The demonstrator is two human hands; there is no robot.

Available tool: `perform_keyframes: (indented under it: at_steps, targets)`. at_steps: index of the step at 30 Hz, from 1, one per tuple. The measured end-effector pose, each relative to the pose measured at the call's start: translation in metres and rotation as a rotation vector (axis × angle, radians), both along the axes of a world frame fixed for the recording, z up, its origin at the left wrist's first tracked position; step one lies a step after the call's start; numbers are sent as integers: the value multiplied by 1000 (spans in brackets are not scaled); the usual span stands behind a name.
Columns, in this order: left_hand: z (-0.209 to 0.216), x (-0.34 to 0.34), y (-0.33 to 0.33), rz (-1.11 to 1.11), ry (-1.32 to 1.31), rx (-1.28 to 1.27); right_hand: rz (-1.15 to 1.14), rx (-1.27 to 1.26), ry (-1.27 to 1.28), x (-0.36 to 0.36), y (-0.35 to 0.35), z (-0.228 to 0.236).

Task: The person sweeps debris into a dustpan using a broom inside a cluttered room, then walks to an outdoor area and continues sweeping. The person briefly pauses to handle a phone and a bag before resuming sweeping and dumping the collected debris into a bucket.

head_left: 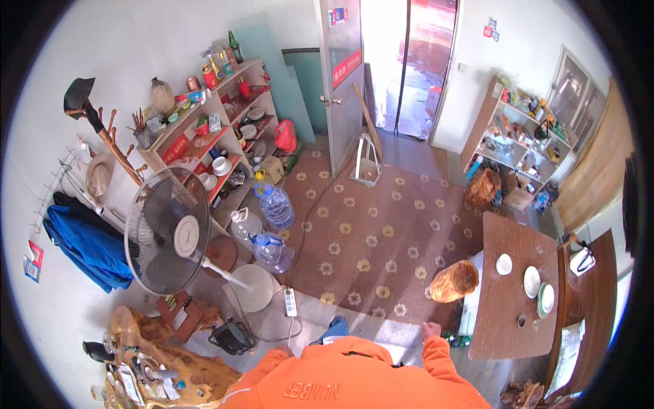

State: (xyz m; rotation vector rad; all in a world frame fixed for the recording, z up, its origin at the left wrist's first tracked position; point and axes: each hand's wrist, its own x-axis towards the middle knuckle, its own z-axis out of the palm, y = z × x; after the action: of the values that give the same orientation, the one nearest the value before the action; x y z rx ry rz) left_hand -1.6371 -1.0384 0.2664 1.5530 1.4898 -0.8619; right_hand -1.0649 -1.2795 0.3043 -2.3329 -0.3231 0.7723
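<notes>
My right hand [430,330] shows small at the end of an orange sleeve [443,358], hanging low beside the near-left corner of a brown table [504,324]. Green bottles [458,339] lie on the floor just right of it; nothing shows in the hand, but its fingers are too small to make out. Only a sliver of my left hand [285,350] appears past the other orange sleeve, its fingers hidden. Nearest to it are a white power strip [291,302] with a cable and a dark bag-like object [231,337] on the floor.
A standing fan [184,235] and several large water jugs [275,207] are at left, by a loaded shelf [225,129]. A log stool [453,281] stands by the table, which bears white plates [531,281]. Beyond the flowered carpet [381,238], a door [340,88] stands ajar.
</notes>
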Motion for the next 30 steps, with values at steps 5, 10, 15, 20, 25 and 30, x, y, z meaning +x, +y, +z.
perform_keyframes:
  at_steps: [5, 10, 15, 20, 25, 30]
  targets:
    - [-17, 59, 57, 159, 58, -13, 79, 112, 68, 42, 116, 27]
    - [-34, 172, 180, 65, -28, 88, 47, -215, 214, 66, 110, 15]
    - [23, 360, 338, -25, -220, 386, -4, -327, 278, 115, 143, 20]
    - [55, 508, 450, 18, -463, 523, -32, -348, 311, 205, 210, 8]
    - [30, 590, 482, 153, -399, 485, -4, -392, 275, 346, 272, 6]
    - [-27, 587, 464, 210, -281, 352, 10, -335, 127, 524, 394, 8]
